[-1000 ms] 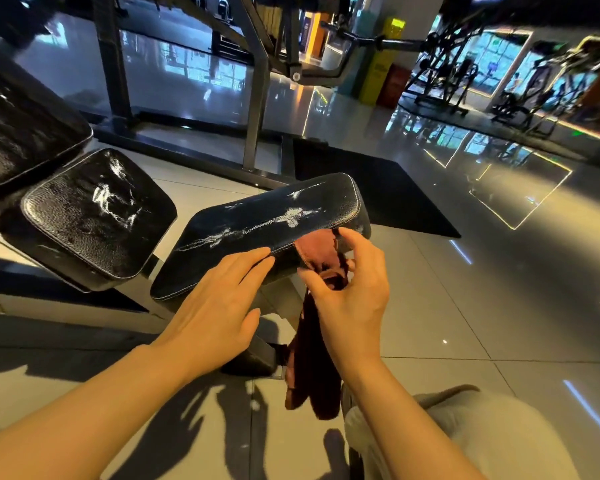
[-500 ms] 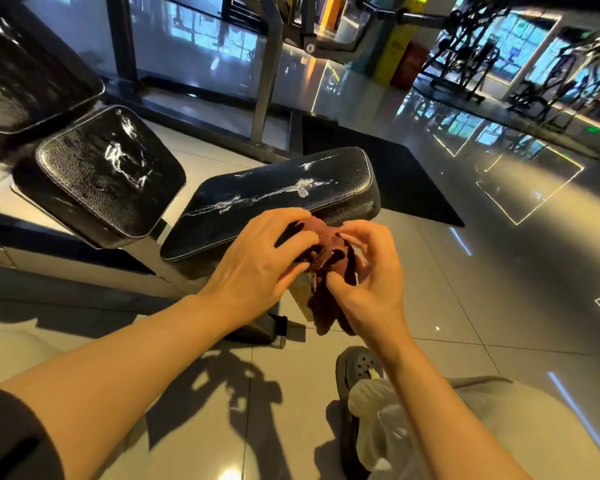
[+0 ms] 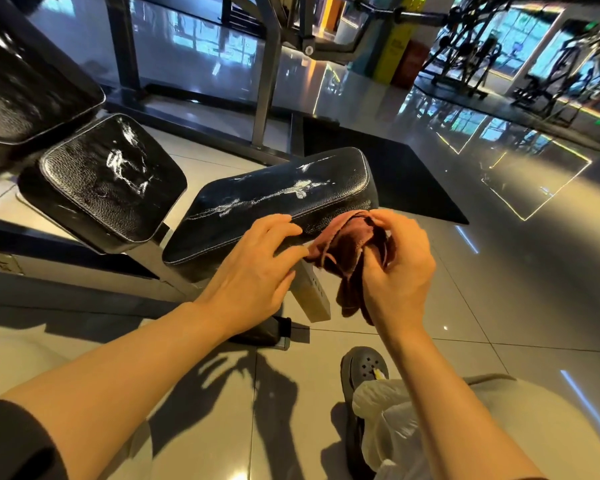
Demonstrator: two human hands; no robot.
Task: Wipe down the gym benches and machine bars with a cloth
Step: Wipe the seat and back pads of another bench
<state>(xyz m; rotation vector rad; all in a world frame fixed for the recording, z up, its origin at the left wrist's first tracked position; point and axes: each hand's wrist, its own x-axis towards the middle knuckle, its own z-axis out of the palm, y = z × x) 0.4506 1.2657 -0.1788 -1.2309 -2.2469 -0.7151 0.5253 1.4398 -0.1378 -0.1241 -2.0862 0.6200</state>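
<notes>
Bunching the dark red cloth point(image 3: 352, 251), the right hand point(image 3: 400, 268) is curling its fingers and thumb round the gathered folds, with a loose tail hanging below the palm toward six o'clock. The left hand point(image 3: 253, 271), which half a second ago was closed into the same wad, is now letting go: its fingers are lying straight and relaxed, tips just touching the cloth's nine o'clock edge and the near stitched rim of the bench pad point(image 3: 278, 199). That is leaving the cloth to one hand, so I judge the refolding nearly done and the wiping about to resume. White smears are still showing along the pad's top and on the second pad point(image 3: 101, 181) at ten o'clock, so both are still needing work. For room, the pad's far corner at one o'clock is dropping off to a black floor mat point(image 3: 395, 178); open tile is lying at three o'clock. The machine upright point(image 3: 264, 88) is standing at twelve, well apart. A shoe point(image 3: 361, 375) is sitting at six o'clock.
</notes>
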